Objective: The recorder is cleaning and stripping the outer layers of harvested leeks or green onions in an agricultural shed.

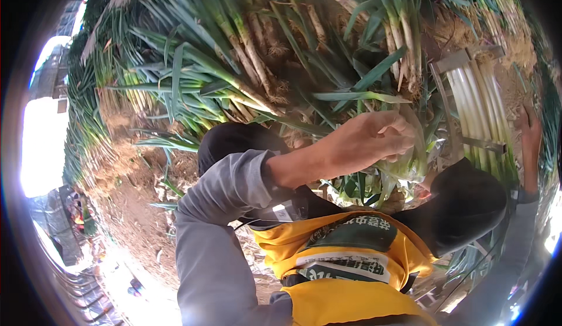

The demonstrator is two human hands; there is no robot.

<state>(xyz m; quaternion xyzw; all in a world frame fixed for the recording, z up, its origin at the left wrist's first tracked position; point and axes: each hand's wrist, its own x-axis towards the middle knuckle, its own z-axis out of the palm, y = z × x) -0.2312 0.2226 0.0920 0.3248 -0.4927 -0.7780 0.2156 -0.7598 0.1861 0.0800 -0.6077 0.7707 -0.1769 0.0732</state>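
Note:
My left hand (386,136) is raised over my lap with its fingers curled together. A pale, translucent strip of leaf (417,144) hangs right beside the fingertips; whether they grip it I cannot tell. Out to the right, my right hand (531,126) has its fingers stretched out and nothing visible in it. It is next to a bunch of long green onions (481,106) with white stems, lying in a metal frame (453,61) with crossbars. Trimmed leaves and pale stalks (380,188) lie below my left hand, between my knees.
Piles of unpeeled green onions (252,51) with roots and soil fill the far side, and more (88,109) stand along the left. Bare soil (134,209) lies at the left. My dark-covered knees (468,203) and yellow apron (345,250) are close below the hands.

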